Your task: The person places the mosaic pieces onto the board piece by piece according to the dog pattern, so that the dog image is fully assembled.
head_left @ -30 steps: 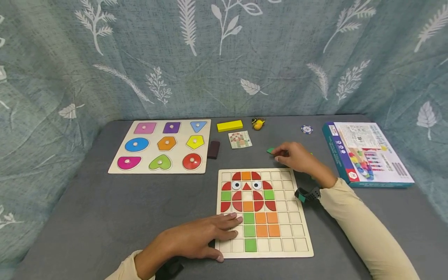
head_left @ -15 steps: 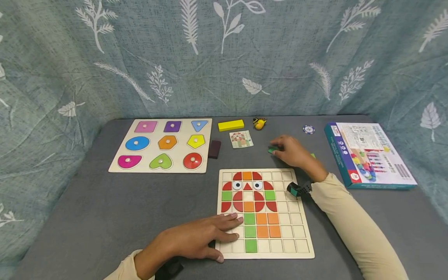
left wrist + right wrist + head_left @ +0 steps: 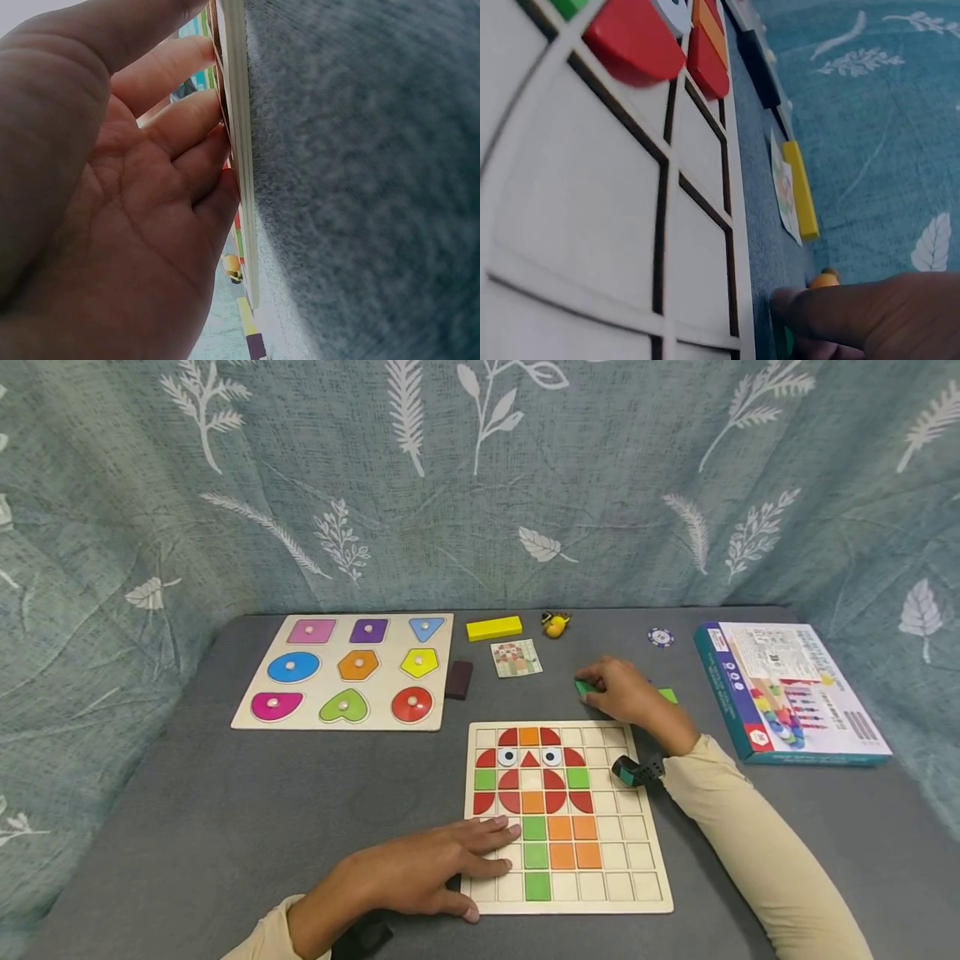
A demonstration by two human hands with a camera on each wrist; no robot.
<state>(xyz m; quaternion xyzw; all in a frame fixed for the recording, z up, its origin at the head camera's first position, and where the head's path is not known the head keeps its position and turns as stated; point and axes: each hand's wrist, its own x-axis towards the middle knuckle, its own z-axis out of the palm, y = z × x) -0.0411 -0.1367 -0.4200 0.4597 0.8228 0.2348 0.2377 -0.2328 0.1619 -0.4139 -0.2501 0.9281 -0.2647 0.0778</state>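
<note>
Just beyond the grid board's [image 3: 645,893] far right corner, the right hand [image 3: 626,692] pinches a green tile [image 3: 584,687] on the table. The left hand [image 3: 420,872] rests flat, fingers relaxed, on the board's near left corner.

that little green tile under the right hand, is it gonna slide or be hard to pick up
The green tile looks flat, thin and stiff, probably light. Lying flush on the grey cloth, it likely needs an edge pinch. The right hand covers most of it.

Grey table [image 3: 225,827]: 2 puzzle boards, yellow block [image 3: 493,627], card [image 3: 516,657], chip [image 3: 660,637], box [image 3: 787,689], green tiles.
</note>
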